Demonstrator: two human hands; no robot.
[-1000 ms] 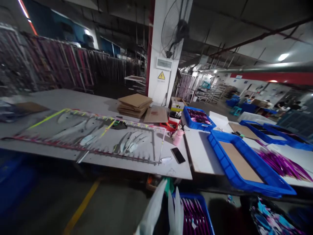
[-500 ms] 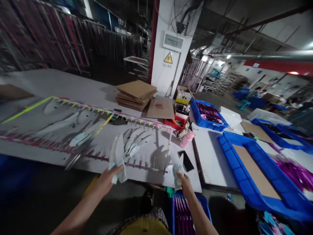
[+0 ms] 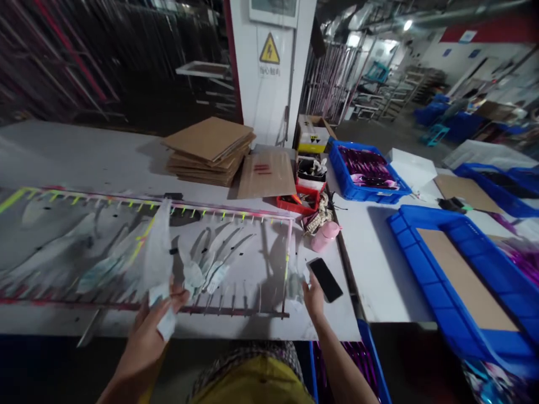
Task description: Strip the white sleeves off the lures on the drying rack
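My left hand [image 3: 156, 314] is closed around the wrapped base of a long, white, curved blade-shaped piece [image 3: 156, 252], which points upward over the rack. Pale blue-white wrapping shows between the fingers. On the right, my right hand [image 3: 312, 297] has its fingertips at a small translucent piece with a pale base [image 3: 296, 285], low over the table beside the rack's end; blur hides its outline. The flat rack [image 3: 289, 247], edged in pink and yellow with rows of pegs, lies under both. Several similar curved pieces [image 3: 217, 275] lie in it. A black phone [image 3: 325, 279] is just right of my right hand.
A pink bottle [image 3: 325, 237], red bin [image 3: 309, 205] and cardboard stack [image 3: 208, 143] stand behind the rack. Blue crates hold purple pieces [image 3: 364, 163]; a large blue tray [image 3: 404, 235] juts out at right. Below the table edge is another crate of purple pieces [image 3: 357, 365].
The view has moved closer to the table. My left hand has shifted left with the white curved piece. My right hand has lowered its piece to the table area beside the phone.
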